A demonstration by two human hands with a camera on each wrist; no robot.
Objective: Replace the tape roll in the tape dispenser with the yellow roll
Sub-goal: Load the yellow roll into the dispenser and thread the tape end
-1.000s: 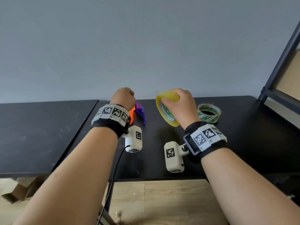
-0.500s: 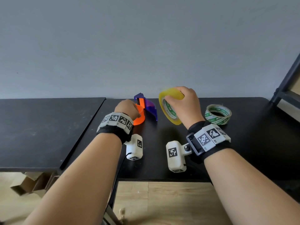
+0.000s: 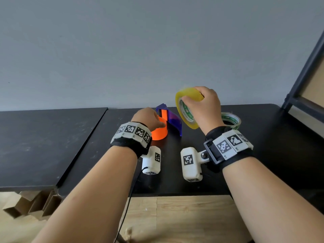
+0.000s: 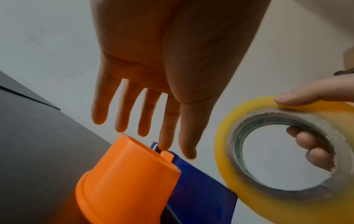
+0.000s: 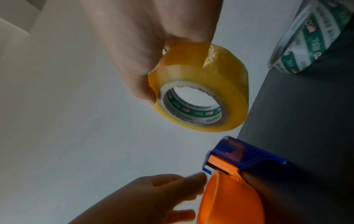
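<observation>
The tape dispenser stands on the black table (image 3: 263, 146), an orange drum (image 3: 158, 134) with a blue guard (image 3: 172, 120) behind it. No roll sits on the drum. My left hand (image 3: 149, 118) hovers over the drum with straight fingers (image 4: 168, 121), the index tip touching the dispenser's top edge. My right hand (image 3: 205, 106) grips the yellow roll (image 3: 185, 111) on edge, thumb on its outside and fingers through the core, in the air just right of the dispenser. The right wrist view has the yellow roll (image 5: 220, 75) above the blue guard (image 5: 249, 154).
A clear roll with a green and white core (image 3: 231, 120) lies flat on the table behind my right wrist. A second black table (image 3: 43, 146) adjoins on the left. A dark shelf frame (image 3: 301, 85) rises at the far right. The wall is close behind.
My right hand has raised the yellow roll and brought it nearer the dispenser. My left hand has drawn back from the dispenser, so its drum and guard now show.
</observation>
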